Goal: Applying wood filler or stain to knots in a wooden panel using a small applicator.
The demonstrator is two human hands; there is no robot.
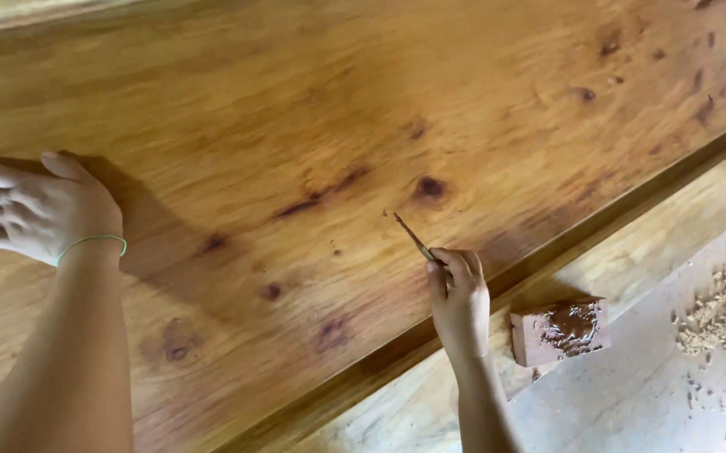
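pinching thin tool (414, 239), right hand (458, 298) closed

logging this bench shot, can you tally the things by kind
Large varnished knotty wooden board: 1
Thin pointed metal tool, in the right hand: 1
Reddish-brown block smeared with dark paste: 1
Pile of pale wood shavings: 1
Total: 4

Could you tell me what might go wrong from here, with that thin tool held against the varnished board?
1. The thin pointed metal tool, pinched in the right hand, touches the glossy knotted wooden board; a slip could scratch the finish.
2. The small reddish-brown block smeared with dark paste sits on the pale lower ledge beside the right wrist; it could be knocked off.
3. The left hand rests flat on the board and may leave marks.
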